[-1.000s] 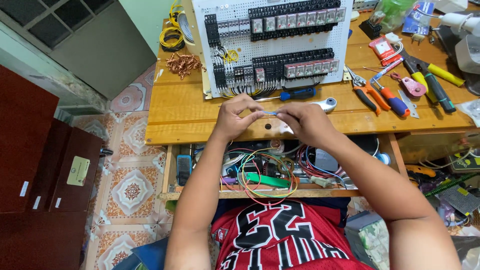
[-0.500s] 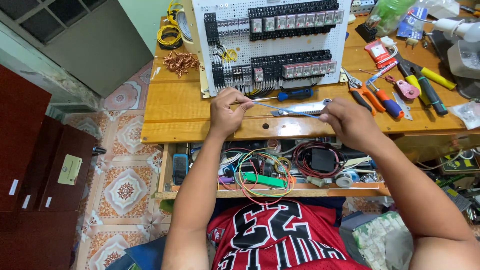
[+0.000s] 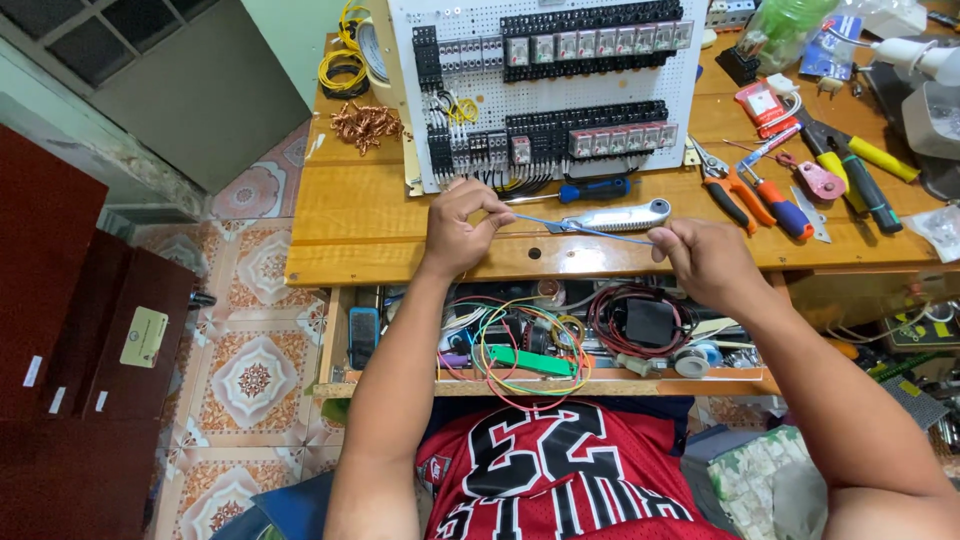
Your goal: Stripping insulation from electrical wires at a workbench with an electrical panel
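Thin blue wire (image 3: 580, 229) stretched taut above front edge of wooden bench (image 3: 360, 225), between both hands. Left hand (image 3: 458, 228) pinches its 9 o'clock end in closed grip; right hand (image 3: 708, 260) pinches 3 o'clock end likewise. Since half second ago, right hand dropped slightly, wire slopes more. Silver tool (image 3: 615, 217) just behind wire. Red rectangular packet (image 3: 762, 101) at 1 o'clock.

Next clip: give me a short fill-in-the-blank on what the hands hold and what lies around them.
1. The left hand and right hand stretch a thin ____ wire between them.
2. The screwdriver behind the wire has a ____ handle.
3. The copper scraps lie on the ____ table.

Missing words: blue; blue; wooden
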